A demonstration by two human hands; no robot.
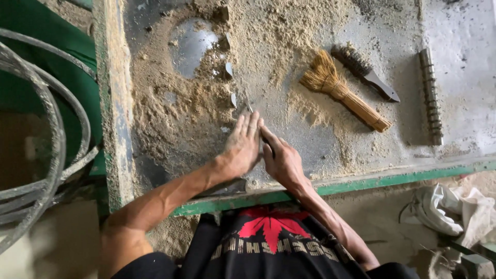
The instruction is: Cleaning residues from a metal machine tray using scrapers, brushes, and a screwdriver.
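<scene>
Left hand: the left hand (242, 147) lies flat and open on the desk (330, 150), fingers together and pointing away from the body, gripping nothing.
Right hand: the right hand (280, 159) lies beside it, touching it along the fingers, open with fingers extended, holding nothing.
Object at fingertips: a small thin metal piece (249, 106) lies in the sawdust just beyond the left fingertips; contact cannot be told.
Near edge: a green painted rim (392, 180) runs just below both wrists.
Left edge: a worn raised border (114, 103) closes the desk on the left, with grey hoses (51, 139) outside it.
Open room: bare grey surface to the right of the hands, between them and the near rim.
Sawdust: a thick drift (175, 108) covers the area left of and beyond the hands.
Blades: several small metal blades (229, 70) stand in a row in the drift, beyond the left hand.
Tools to the right: a straw hand broom (343, 93), a dark bristle brush (367, 72) and a ribbed metal rod (430, 95), all well apart from the hands.
Below the desk: a crumpled white cloth (449, 209) on the floor at right.
</scene>
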